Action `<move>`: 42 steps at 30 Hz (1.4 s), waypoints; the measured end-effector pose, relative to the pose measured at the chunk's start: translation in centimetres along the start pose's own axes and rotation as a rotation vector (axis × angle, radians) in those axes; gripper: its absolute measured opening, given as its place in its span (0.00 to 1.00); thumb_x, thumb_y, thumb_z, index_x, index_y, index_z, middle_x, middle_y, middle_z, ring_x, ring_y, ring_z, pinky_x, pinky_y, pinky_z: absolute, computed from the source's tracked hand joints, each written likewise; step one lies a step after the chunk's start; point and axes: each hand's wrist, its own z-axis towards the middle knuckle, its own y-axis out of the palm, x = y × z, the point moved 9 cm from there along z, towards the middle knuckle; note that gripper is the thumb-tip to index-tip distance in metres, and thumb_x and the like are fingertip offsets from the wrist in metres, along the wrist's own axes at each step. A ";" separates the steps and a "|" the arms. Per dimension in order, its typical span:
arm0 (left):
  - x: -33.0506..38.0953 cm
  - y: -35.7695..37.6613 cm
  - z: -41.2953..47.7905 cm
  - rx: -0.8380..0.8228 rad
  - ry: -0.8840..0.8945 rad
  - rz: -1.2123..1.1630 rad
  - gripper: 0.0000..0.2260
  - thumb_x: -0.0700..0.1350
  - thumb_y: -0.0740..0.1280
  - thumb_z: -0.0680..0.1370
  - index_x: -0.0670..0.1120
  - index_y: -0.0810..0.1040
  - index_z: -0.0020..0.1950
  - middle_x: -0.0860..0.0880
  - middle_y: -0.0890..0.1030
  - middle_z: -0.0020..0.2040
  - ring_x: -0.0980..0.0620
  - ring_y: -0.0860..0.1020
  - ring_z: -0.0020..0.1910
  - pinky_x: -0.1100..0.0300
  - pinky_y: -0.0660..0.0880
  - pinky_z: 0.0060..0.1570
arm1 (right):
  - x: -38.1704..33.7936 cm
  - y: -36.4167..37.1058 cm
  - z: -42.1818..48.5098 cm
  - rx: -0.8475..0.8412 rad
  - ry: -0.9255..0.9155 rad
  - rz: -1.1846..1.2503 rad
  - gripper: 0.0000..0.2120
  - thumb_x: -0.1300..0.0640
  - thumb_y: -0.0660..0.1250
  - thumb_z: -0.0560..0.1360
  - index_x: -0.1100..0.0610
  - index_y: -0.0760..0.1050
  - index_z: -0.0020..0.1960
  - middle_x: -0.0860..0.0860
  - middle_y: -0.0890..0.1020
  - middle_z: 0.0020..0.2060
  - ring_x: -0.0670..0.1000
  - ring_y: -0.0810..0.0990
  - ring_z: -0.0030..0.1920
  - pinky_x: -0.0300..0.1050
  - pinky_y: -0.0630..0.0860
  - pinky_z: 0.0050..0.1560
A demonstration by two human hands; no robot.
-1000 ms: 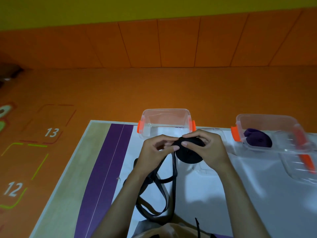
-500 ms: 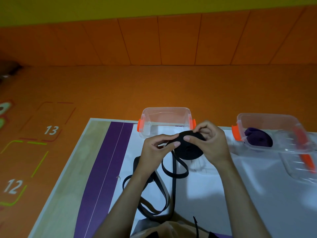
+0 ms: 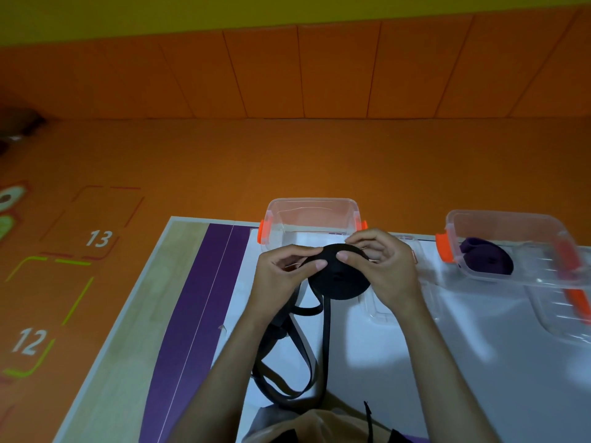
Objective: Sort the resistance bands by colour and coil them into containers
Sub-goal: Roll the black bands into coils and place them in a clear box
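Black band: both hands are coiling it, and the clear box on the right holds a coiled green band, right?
Not quite: the coiled band in the clear box on the right is purple, not green, as the head view shows. The left hand and right hand do both hold the black band.

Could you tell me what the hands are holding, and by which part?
The black band: right hand grips the coil's rim, left hand pinches the strap leading into it.

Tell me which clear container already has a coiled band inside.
The container on the right, with the purple coil in it. The other container, straight ahead, shows no band; the left hand and right hand hold the black band.
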 end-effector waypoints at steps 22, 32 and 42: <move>-1.9 0.2 0.5 -0.094 -0.081 0.117 0.09 0.43 0.83 0.72 0.53 0.89 0.49 0.51 0.89 0.47 0.53 0.87 0.49 0.66 0.80 0.51 | 3.5 0.3 0.0 -0.145 0.167 -0.045 0.15 0.50 0.84 0.68 0.50 0.79 0.42 0.49 0.87 0.42 0.51 0.87 0.50 0.48 0.83 0.50; -3.0 0.8 0.7 -0.154 -0.166 0.040 0.15 0.41 0.81 0.74 0.53 0.89 0.58 0.48 0.89 0.50 0.51 0.87 0.54 0.63 0.80 0.55 | 4.3 -0.7 0.0 -0.141 0.222 -0.055 0.16 0.46 0.83 0.68 0.49 0.78 0.46 0.50 0.87 0.47 0.53 0.87 0.52 0.61 0.84 0.53; -3.7 -0.2 0.8 -0.097 -0.183 0.052 0.10 0.40 0.81 0.74 0.50 0.89 0.54 0.49 0.89 0.48 0.46 0.87 0.51 0.52 0.84 0.55 | 5.0 0.7 -0.2 -0.188 0.235 0.007 0.17 0.48 0.80 0.72 0.47 0.78 0.57 0.48 0.86 0.49 0.51 0.87 0.51 0.51 0.82 0.50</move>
